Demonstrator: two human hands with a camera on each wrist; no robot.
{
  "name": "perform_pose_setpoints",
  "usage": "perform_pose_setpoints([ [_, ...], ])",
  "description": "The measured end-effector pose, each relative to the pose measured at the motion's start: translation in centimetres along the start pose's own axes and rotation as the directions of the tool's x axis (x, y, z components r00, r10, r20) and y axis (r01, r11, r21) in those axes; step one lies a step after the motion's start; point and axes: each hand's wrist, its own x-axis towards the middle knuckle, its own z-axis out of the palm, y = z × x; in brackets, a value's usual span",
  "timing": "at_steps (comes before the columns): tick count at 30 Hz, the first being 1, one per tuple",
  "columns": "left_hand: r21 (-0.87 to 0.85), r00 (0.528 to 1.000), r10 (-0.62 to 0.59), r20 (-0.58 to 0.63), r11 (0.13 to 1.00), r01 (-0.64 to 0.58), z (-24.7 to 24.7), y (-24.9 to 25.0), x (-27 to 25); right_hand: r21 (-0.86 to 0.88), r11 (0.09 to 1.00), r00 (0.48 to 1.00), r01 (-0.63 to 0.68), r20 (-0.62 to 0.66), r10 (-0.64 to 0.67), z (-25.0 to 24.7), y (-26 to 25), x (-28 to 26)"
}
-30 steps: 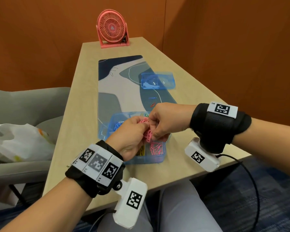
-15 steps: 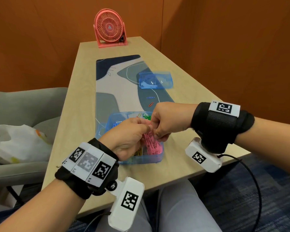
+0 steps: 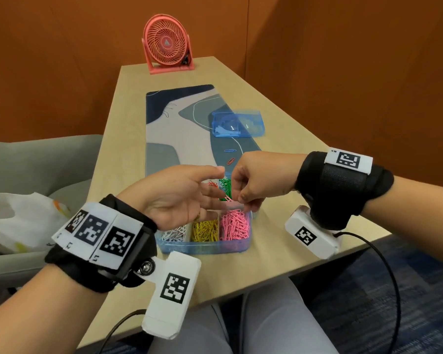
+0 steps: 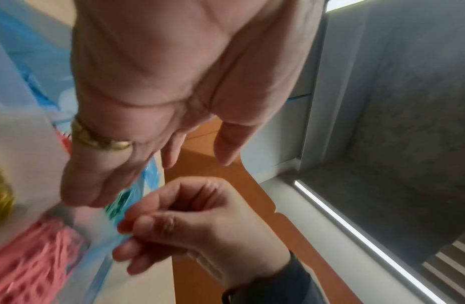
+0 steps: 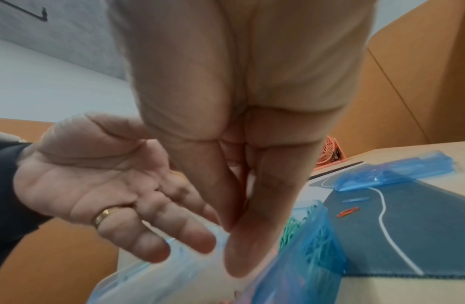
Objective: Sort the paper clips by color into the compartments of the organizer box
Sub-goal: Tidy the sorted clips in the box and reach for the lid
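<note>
Pink paper clips [image 3: 234,224] are lying heaped in the near right compartment of the translucent blue plastic organizer box [image 3: 205,247], and the two hands, knotted together over it a second ago, are now coming apart. Left hand [image 3: 175,198] is opening palm-up, fingers spread and holding nothing. Right hand [image 3: 260,178] is hovering above that compartment, fingertips pinching a single pink clip [image 3: 228,199]. Judging by that, the tangle is undone. One blue clip [image 3: 230,150] and one red clip [image 3: 231,161] are waiting on the patterned desk mat [image 3: 164,139].

Head view high, looking down; wrist views close (blurred), all sharing organizer box [image 3: 205,247].
</note>
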Motion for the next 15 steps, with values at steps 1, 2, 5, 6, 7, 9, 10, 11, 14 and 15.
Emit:
perform_pose_setpoints([
  [1,-0.011,0.999,0.027,-0.021,1.0,-0.027,-0.5,0.2,0.1,0.0,1.0,1.0,-0.001,-0.021,0.001,-0.2,0.1,0.1],
  [2,-0.02,0.997,0.06,-0.051,0.998,-0.062,-1.0,0.4,0.1,-0.026,1.0,0.998,0.002,-0.056,-0.004,-0.5,0.2,0.2],
  [5,-0.054,0.979,0.149,-0.14,0.986,-0.158,-3.3,1.1,0.2,-0.236,0.972,0.978,0.011,-0.199,-0.059,-1.4,0.6,1.1],
  [6,-0.066,0.972,0.162,-0.172,0.982,-0.176,-4.1,1.2,0.2,-0.296,0.955,0.972,-0.001,-0.226,-0.069,-1.6,0.9,1.6],
  [7,-0.076,0.965,0.168,-0.202,0.98,-0.187,-5.0,1.4,0.2,-0.336,0.942,0.969,-0.018,-0.239,-0.067,-1.7,1.1,2.1],
  [9,-0.108,0.955,0.166,-0.247,0.974,-0.197,-6.6,1.5,0.3,-0.383,0.923,0.974,-0.046,-0.223,-0.045,-1.8,1.6,3.4],
  [10,-0.14,0.952,0.163,-0.259,0.969,-0.203,-7.3,1.6,0.4,-0.389,0.92,0.979,-0.05,-0.201,-0.031,-1.8,1.9,3.9],
  [11,-0.18,0.95,0.161,-0.267,0.96,-0.213,-7.9,1.6,0.5,-0.382,0.923,0.984,-0.049,-0.178,-0.022,-1.8,2.0,4.4],
  [14,-0.315,0.943,0.161,-0.291,0.915,-0.254,-9.4,1.7,0.9,-0.311,0.949,0.991,-0.054,-0.135,0.012,-1.6,2.4,5.2],
  [15,-0.357,0.941,0.163,-0.297,0.895,-0.268,-9.8,1.7,1.1,-0.285,0.957,0.992,-0.053,-0.121,0.019,-1.7,2.5,5.3],
])
